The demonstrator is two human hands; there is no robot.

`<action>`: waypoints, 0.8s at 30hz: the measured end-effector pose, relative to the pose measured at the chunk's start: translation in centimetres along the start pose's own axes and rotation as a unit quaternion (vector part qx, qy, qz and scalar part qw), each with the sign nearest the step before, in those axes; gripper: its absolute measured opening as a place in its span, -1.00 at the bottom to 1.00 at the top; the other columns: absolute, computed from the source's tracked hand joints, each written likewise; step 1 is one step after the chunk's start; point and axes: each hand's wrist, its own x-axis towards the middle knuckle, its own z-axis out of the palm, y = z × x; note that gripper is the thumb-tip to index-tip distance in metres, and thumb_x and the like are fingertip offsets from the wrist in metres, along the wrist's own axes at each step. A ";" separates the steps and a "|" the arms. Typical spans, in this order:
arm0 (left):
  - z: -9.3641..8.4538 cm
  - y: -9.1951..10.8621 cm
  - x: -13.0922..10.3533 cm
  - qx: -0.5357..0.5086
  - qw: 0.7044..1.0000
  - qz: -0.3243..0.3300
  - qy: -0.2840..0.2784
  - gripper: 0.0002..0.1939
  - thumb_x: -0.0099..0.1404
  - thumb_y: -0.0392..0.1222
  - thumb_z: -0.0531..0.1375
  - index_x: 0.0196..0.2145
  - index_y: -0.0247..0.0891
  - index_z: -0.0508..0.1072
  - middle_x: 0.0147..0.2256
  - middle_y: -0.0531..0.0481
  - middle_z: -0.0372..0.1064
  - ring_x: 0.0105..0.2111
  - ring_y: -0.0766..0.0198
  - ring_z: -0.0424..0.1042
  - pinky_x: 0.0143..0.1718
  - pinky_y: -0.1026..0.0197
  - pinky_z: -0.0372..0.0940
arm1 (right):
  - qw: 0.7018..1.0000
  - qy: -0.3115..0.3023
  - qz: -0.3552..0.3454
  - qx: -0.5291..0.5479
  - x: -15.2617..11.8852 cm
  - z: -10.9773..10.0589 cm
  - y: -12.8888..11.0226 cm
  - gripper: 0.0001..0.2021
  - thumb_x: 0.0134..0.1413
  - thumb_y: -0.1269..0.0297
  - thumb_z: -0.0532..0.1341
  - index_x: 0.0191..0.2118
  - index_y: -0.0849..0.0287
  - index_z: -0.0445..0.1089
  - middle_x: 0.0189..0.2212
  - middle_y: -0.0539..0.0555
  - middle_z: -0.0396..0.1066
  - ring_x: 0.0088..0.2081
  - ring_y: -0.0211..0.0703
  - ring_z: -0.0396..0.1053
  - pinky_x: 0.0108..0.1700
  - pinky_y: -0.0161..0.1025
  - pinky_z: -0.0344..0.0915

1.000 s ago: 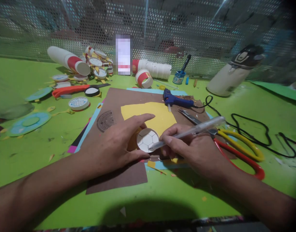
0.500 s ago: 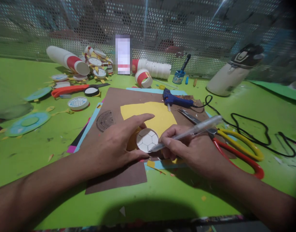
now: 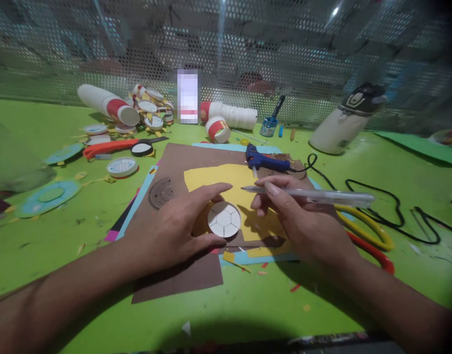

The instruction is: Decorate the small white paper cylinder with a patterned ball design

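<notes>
My left hand [image 3: 176, 211] curves around a round white paper disc [image 3: 224, 220] with a black football pattern of lines drawn on it. The thumb meets its lower edge, and the index finger stretches out above it; the other fingers are mostly hidden behind. To the right, my right hand [image 3: 297, 206] grips a clear pen [image 3: 322, 195]. The pen's tip points left and is raised off the disc. Under both hands lie yellow paper [image 3: 226, 174] and a brown sheet [image 3: 178, 280].
A blue glue gun [image 3: 270, 162] with a black cord lies behind my right hand. Partly hidden scissors [image 3: 369, 231] are at the right. Paper cups [image 3: 235, 115], a phone [image 3: 188, 96], an ink jar [image 3: 268, 127] and a tilted bottle [image 3: 344, 120] stand or lie near the mesh panel [image 3: 226, 49].
My right hand has lifted the pen tip off the disc's lower edge and moved it up and right. The pen now lies nearly level. My left hand stays around the disc.
</notes>
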 end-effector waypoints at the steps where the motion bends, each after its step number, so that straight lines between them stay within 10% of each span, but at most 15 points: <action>1: 0.0 0.0 0.0 0.001 1.000 0.003 -0.002 -0.27 0.19 -0.13 0.33 0.26 -0.12 0.13 0.05 -0.13 0.42 -0.01 0.05 0.45 0.05 0.02 0.35 | 1.000 0.009 -0.009 -0.017 0.1 -0.1 0.0 -0.76 0.24 0.05 0.18 -0.15 0.09 0.41 -0.34 0.02 0.49 -0.29 -0.21 0.43 -0.22 -0.26 0.38; 7: 0.0 0.0 -0.3 -0.023 0.998 0.054 0.005 -0.29 0.26 -0.12 0.28 0.27 -0.09 0.07 0.10 -0.11 0.39 0.06 0.11 0.42 0.09 0.10 0.33 | 0.988 -0.038 -0.007 -0.148 0.0 -0.2 -0.3 -0.70 0.18 0.05 0.24 -0.04 0.03 0.46 -0.18 0.05 0.54 -0.16 -0.10 0.48 -0.16 -0.19 0.37; 24: 0.1 1.1 -0.1 -0.024 0.998 -0.003 0.060 -0.40 0.18 -0.08 0.34 0.11 -0.13 0.22 0.04 -0.09 0.38 -0.01 0.07 0.43 -0.05 0.06 0.39 | 0.991 -0.064 0.105 0.058 -0.1 0.7 -0.3 -0.69 -0.02 0.13 0.40 -0.17 0.10 0.42 -0.28 0.03 0.52 -0.28 -0.17 0.47 -0.24 -0.20 0.39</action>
